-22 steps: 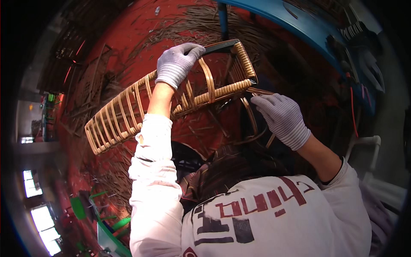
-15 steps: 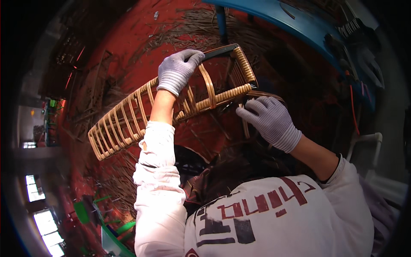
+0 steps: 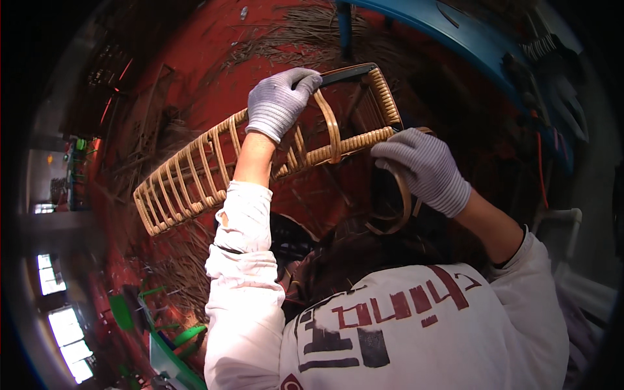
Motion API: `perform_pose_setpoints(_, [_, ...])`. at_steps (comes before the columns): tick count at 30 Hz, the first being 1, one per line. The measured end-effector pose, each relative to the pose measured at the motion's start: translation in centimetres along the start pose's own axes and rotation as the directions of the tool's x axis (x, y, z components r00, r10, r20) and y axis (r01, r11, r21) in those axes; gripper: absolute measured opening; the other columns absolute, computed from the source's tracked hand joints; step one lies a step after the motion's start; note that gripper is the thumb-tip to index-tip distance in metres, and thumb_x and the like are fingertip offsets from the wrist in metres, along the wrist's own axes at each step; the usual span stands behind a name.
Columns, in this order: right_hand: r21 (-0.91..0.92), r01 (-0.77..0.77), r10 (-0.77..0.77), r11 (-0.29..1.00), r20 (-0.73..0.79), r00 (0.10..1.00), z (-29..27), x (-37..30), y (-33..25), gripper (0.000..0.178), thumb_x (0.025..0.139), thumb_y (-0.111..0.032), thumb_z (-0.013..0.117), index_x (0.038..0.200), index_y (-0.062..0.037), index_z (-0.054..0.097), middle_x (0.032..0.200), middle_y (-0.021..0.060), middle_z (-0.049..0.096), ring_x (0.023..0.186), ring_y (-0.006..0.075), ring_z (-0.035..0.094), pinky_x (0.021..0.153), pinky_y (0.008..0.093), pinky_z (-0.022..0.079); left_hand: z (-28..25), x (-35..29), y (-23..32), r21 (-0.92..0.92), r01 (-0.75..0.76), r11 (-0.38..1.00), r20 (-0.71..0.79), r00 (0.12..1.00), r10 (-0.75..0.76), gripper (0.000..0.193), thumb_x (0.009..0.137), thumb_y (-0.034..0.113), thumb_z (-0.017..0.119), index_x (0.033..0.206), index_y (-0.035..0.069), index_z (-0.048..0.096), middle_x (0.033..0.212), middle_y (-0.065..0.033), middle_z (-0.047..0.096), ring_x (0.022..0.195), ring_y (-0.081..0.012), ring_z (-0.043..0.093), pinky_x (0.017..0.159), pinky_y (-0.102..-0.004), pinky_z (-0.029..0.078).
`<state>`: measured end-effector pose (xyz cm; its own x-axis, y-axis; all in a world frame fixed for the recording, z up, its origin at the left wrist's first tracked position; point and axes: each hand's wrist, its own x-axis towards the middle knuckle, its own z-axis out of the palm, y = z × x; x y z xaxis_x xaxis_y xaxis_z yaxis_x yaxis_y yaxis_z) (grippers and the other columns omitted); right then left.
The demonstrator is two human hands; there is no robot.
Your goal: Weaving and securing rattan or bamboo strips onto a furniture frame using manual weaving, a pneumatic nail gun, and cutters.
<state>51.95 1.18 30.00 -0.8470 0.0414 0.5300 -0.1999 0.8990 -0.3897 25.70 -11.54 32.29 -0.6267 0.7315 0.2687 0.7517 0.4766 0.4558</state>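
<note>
A long, narrow frame wrapped in tan rattan (image 3: 357, 143), with strips laid crosswise, slants across the middle. Its far rail has a bare dark stretch (image 3: 349, 75) near the right end. My left hand (image 3: 281, 103), in a grey-white knit glove, is closed around that far rail beside the dark stretch. At the frame's near right corner is my gloved right hand (image 3: 426, 169), its fingers pinched on a rattan strip (image 3: 405, 195). The strip curls down below the fingers in a loop. Where its other end meets the frame is hidden behind the hand.
Beyond the frame, loose dry strips (image 3: 305, 32) lie on the red floor (image 3: 221, 42). A blue table (image 3: 435, 36) curves along the far right, with tools near its end. White pipes (image 3: 560, 214) stand at right. Green plastic items (image 3: 188, 335) sit at lower left.
My right hand has shifted slightly right and up; the strip now hangs in a visible loop under it. The frame and my left hand have moved slightly to the right.
</note>
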Motion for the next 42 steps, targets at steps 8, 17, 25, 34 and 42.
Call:
perform_pose_setpoints(8, [0.502,-0.251,0.255,0.828,0.061,0.965,-4.0,5.8,2.1,0.017,0.094,-0.010,0.068,0.108,-0.0011,0.073,0.100,0.0091,0.075,0.092,0.0161,0.073,0.085,0.0270,0.060,-0.3,-0.5,0.2,-0.035,0.066,0.997,0.051,0.997,-0.064,0.033,0.092,0.047,0.066,0.110,0.021,0.077,0.099,-0.0075,0.076,0.091,-0.0244,0.072,0.083,-0.0350,0.054])
perform_pose_setpoints(17, [0.641,-0.480,0.491,0.599,0.179,0.852,-3.4,12.0,3.8,0.029,0.101,-0.032,0.063,0.101,-0.0042,0.074,0.072,-0.0037,0.062,0.058,0.0017,0.053,0.050,0.0178,0.042,-0.5,-0.7,0.6,-0.016,0.019,1.000,0.017,1.000,-0.018,0.033,0.092,0.048,0.066,0.110,0.023,0.077,0.102,-0.0075,0.075,0.096,-0.0272,0.072,0.084,-0.0368,0.054])
perform_pose_setpoints(25, [0.669,-0.438,0.374,0.600,0.249,0.893,-1.7,14.7,6.0,0.027,0.096,-0.030,0.070,0.101,-0.0029,0.070,0.076,0.0003,0.067,0.062,0.0065,0.065,0.056,0.0218,0.056,0.0,-0.8,0.6,-0.038,-0.071,0.997,-0.070,0.995,0.068,0.030,0.092,0.046,0.065,0.103,0.022,0.077,0.098,-0.0065,0.075,0.089,-0.0289,0.072,0.076,-0.0394,0.056])
perform_pose_setpoints(34, [0.749,-0.413,0.369,0.518,0.241,0.898,-0.7,15.0,7.3,0.023,0.096,-0.027,0.070,0.099,-0.0041,0.070,0.078,0.0020,0.069,0.063,0.0078,0.066,0.059,0.0231,0.058,-0.4,-0.8,0.8,-0.036,-0.010,0.999,-0.026,1.000,0.009,0.027,0.092,0.046,0.066,0.104,0.024,0.078,0.094,-0.0059,0.075,0.087,-0.0269,0.072,0.076,-0.0377,0.056])
perform_pose_setpoints(42, [0.788,-0.457,0.407,0.413,0.289,0.867,-0.4,15.2,7.8,0.023,0.094,-0.026,0.073,0.097,-0.0037,0.069,0.074,0.0023,0.069,0.061,0.0092,0.067,0.057,0.0235,0.058,-0.5,-0.7,1.2,-0.024,-0.031,0.999,-0.073,0.997,0.029,0.024,0.092,0.040,0.067,0.101,0.021,0.078,0.093,-0.0062,0.075,0.083,-0.0265,0.073,0.072,-0.0366,0.056])
